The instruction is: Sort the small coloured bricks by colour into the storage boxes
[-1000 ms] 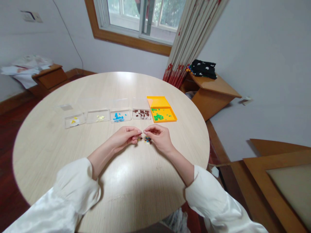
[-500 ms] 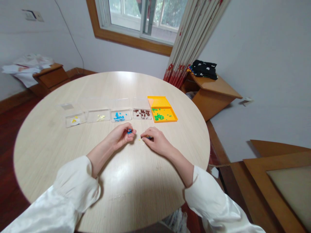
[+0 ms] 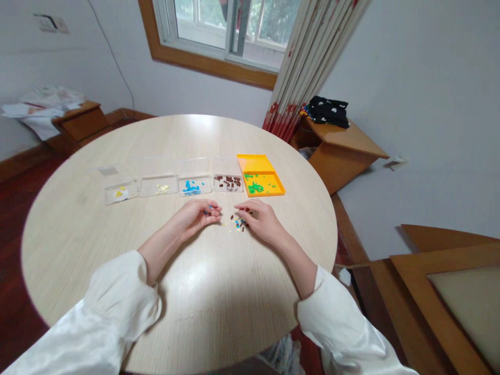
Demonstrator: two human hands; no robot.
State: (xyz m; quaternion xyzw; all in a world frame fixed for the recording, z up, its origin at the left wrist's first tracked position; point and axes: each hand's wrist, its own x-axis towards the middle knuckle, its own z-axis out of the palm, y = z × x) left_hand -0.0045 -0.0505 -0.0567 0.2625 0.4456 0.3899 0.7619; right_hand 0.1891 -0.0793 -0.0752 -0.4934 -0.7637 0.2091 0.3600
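Observation:
A small pile of tiny mixed-colour pieces (image 3: 237, 223) lies on the round wooden table (image 3: 117, 245) between my hands. My left hand (image 3: 197, 215) rests palm up with curled fingers, and small blue pieces lie in it. My right hand (image 3: 261, 219) sits just right of the pile, its thumb and fingers pinched together at the pile's edge; what they hold is too small to name. Behind the hands stands a row of clear boxes: one with yellow pieces (image 3: 121, 194), one with pale yellow (image 3: 158, 186), one with blue (image 3: 194, 185), one with brown (image 3: 228, 182).
An open orange box (image 3: 269, 188) with green pieces ends the row on the right. A wooden side table with black cloth (image 3: 327, 111) stands beyond the table's right edge, by the curtain (image 3: 304, 62). A low cabinet with papers (image 3: 80, 122) is at the far left.
My right hand has lifted off the pile and shifted right, uncovering the loose pieces. My left hand has turned more palm up with blue pieces in it.

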